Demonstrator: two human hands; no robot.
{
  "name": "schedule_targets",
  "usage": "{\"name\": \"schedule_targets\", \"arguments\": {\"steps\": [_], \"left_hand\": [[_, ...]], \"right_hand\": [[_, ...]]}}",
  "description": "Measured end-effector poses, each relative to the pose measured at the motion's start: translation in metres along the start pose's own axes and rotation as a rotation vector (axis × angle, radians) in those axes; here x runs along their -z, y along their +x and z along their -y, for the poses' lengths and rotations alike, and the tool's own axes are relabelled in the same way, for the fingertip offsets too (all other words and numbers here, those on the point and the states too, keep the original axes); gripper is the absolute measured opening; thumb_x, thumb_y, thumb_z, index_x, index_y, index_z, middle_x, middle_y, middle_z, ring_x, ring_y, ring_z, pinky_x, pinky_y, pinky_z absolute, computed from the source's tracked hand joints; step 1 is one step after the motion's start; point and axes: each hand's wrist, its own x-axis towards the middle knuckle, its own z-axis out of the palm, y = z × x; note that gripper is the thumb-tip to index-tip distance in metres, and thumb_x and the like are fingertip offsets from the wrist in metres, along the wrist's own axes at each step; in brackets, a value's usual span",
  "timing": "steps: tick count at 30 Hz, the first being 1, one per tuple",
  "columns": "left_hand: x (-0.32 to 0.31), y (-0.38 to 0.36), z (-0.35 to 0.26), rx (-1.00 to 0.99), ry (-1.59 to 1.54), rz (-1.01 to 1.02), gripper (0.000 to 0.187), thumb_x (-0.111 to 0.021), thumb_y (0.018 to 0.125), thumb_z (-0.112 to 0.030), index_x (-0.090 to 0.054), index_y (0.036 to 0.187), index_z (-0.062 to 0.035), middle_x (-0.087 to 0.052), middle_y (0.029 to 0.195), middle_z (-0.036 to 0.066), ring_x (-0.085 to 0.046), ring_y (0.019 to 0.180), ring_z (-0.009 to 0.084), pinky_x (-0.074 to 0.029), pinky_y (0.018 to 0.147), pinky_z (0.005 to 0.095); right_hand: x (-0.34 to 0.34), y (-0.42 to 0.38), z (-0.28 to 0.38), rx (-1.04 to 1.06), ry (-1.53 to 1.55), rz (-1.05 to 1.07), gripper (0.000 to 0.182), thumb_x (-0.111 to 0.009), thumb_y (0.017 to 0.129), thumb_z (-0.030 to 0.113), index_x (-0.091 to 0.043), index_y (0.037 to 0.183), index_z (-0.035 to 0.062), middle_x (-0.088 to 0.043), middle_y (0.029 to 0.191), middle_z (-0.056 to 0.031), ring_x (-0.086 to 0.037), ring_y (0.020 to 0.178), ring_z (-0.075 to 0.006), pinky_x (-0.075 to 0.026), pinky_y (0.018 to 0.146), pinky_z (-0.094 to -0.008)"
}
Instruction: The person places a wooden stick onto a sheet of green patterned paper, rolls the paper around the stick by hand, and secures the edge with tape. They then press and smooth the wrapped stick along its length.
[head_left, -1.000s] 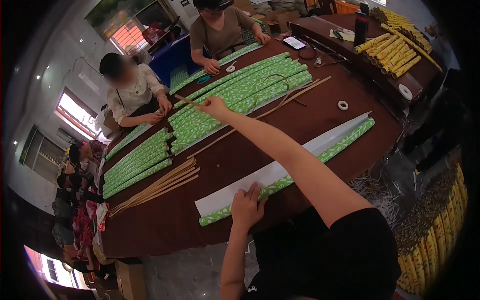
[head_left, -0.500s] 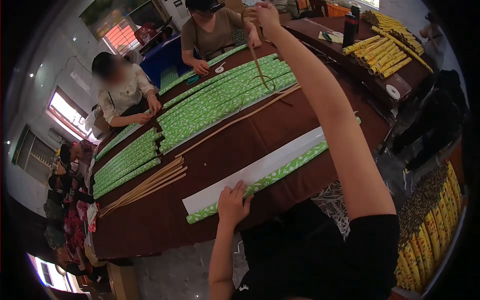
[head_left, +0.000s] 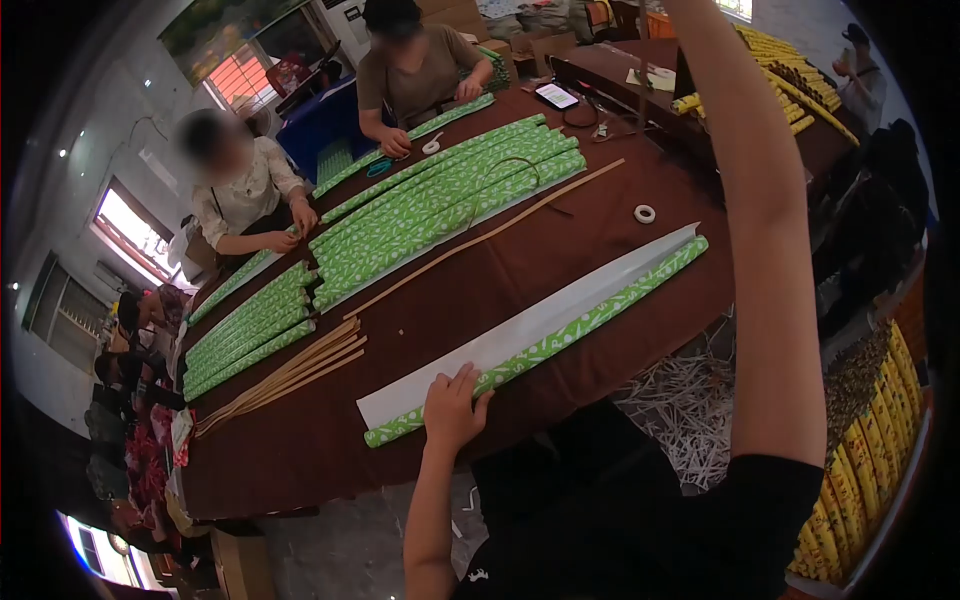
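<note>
My left hand (head_left: pixel 452 408) lies across the near end of a partly rolled sheet of green patterned wrapping paper (head_left: pixel 590 318). Its fingers stretch over the roll onto the white inner side (head_left: pixel 520 335), with the thumb apart. My right forearm (head_left: pixel 770 250) reaches up past the top edge, so the right hand is out of view. A thin brown strip (head_left: pixel 643 70) hangs at the top, beside that arm; what holds it is not visible. Beyond the sheet, a long tan strip (head_left: pixel 490 237) lies on the brown tablecloth (head_left: pixel 440 290).
Finished green rolls (head_left: pixel 440 200) and a bundle of tan strips (head_left: pixel 290 375) lie farther left. A white tape ring (head_left: pixel 645 214) and a phone (head_left: pixel 556 96) rest right. Two people sit opposite. Shredded paper (head_left: pixel 690 400) and yellow rolls (head_left: pixel 860 480) are on my right.
My right hand has risen out of the top of the view, and its arm has swung right. The brown strip has shifted right. My left hand stays on the roll.
</note>
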Motion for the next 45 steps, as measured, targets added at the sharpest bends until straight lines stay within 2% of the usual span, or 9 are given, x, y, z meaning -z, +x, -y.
{"name": "schedule_targets", "arguments": {"steps": [8,24,26,28,31,35,45], "left_hand": [[-0.002,-0.002,0.002,-0.012,-0.015,-0.013,0.036,-0.072,0.078,-0.022,-0.063,0.109,-0.0057,-0.064,0.118,0.007,-0.051,0.075,0.0262,-0.046,0.070,0.0360],[0.000,-0.002,0.003,-0.017,-0.004,-0.023,0.037,-0.072,0.078,-0.023,-0.063,0.108,-0.0037,-0.064,0.119,0.008,-0.050,0.074,0.0260,-0.047,0.070,0.0361],[0.004,0.000,0.001,-0.002,-0.005,0.014,0.038,-0.070,0.080,-0.026,-0.063,0.109,-0.0032,-0.063,0.119,0.008,-0.052,0.079,0.0267,-0.047,0.072,0.0370],[0.011,0.000,-0.001,-0.020,-0.024,-0.050,0.039,-0.070,0.080,-0.027,-0.063,0.109,-0.0028,-0.063,0.119,0.008,-0.053,0.081,0.0268,-0.047,0.072,0.0373],[0.003,-0.002,0.001,0.090,-0.115,0.008,0.038,-0.070,0.081,-0.028,-0.063,0.109,-0.0029,-0.063,0.119,0.009,-0.054,0.083,0.0270,-0.047,0.074,0.0373],[0.003,-0.004,0.003,-0.003,0.001,0.020,0.039,-0.069,0.081,-0.029,-0.063,0.109,-0.0030,-0.063,0.118,0.010,-0.054,0.083,0.0271,-0.047,0.075,0.0371],[-0.002,-0.004,0.004,-0.004,-0.015,0.005,0.038,-0.069,0.081,-0.029,-0.064,0.108,-0.0023,-0.064,0.117,0.010,-0.054,0.082,0.0270,-0.047,0.074,0.0369]], "right_hand": [[-0.016,-0.014,0.032,-0.017,-0.082,0.171,0.014,-0.060,0.093,0.017,-0.063,0.090,0.0040,-0.067,0.072,-0.0052,-0.063,0.063,-0.0119,-0.050,0.061,-0.0261],[-0.062,-0.060,0.089,-0.047,-0.238,0.524,0.014,-0.060,0.093,0.016,-0.063,0.090,0.0039,-0.066,0.071,-0.0046,-0.063,0.063,-0.0112,-0.051,0.061,-0.0257],[-0.069,-0.066,0.096,-0.044,-0.252,0.570,0.014,-0.060,0.093,0.016,-0.063,0.090,0.0038,-0.066,0.071,-0.0045,-0.063,0.063,-0.0111,-0.051,0.061,-0.0257],[-0.077,-0.072,0.102,-0.042,-0.269,0.618,0.014,-0.060,0.093,0.016,-0.063,0.090,0.0038,-0.066,0.070,-0.0044,-0.063,0.063,-0.0110,-0.051,0.061,-0.0256],[-0.088,-0.082,0.109,-0.038,-0.296,0.694,0.013,-0.060,0.093,0.016,-0.063,0.090,0.0038,-0.066,0.070,-0.0043,-0.063,0.063,-0.0109,-0.052,0.061,-0.0255],[-0.098,-0.094,0.117,-0.039,-0.333,0.786,0.013,-0.060,0.094,0.016,-0.063,0.090,0.0038,-0.066,0.070,-0.0041,-0.063,0.063,-0.0107,-0.052,0.061,-0.0255],[-0.095,-0.116,0.143,-0.041,-0.463,0.956,0.013,-0.060,0.094,0.016,-0.063,0.090,0.0037,-0.066,0.069,-0.0037,-0.064,0.063,-0.0103,-0.052,0.061,-0.0252]]}}
